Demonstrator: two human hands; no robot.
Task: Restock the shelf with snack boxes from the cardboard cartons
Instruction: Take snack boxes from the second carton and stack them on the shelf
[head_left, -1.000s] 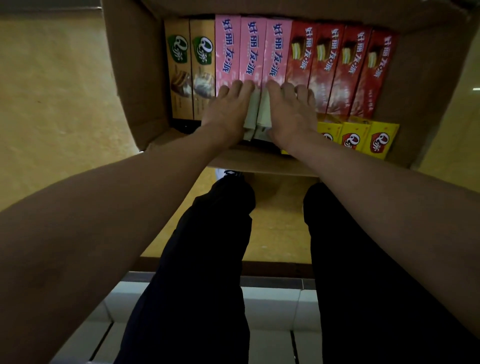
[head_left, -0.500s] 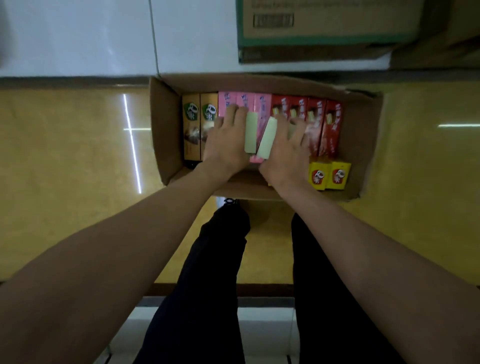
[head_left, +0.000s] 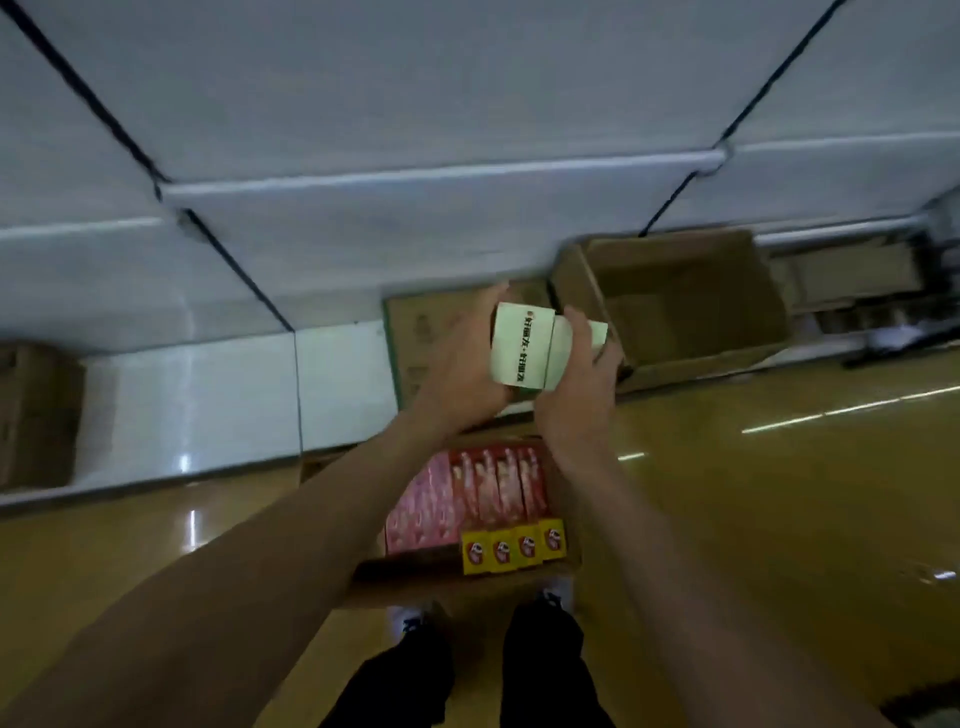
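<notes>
While both hands are raised in front of the white shelf (head_left: 467, 130), their fingers close on two pale green snack boxes (head_left: 524, 345) held side by side between them. The left hand (head_left: 462, 358) wraps the 9 o'clock side of the pair, its fingertips curling over the far top edge at about 11 o'clock; the thumb cannot be made out. The right hand (head_left: 582, 389) clasps the 3 o'clock side, one finger lying across the near face where the two boxes meet, the rest bent round the right-hand box. Dark printed characters run along the near face of the left-hand box. The boxes are touching each other and are clear of every carton.

At 6 o'clock from the hands, on the yellow floor (head_left: 779, 519), stands an open carton (head_left: 452, 584) holding pink boxes (head_left: 421, 512), red boxes (head_left: 498, 486) and, along its near edge, four small yellow boxes (head_left: 511, 548). At 2 o'clock from the hands an open brown carton (head_left: 675, 301) sits on the lowest shelf board; what it holds cannot be told. Another carton (head_left: 36, 415) sits at 9 o'clock, far left. The picture is motion-blurred.
</notes>
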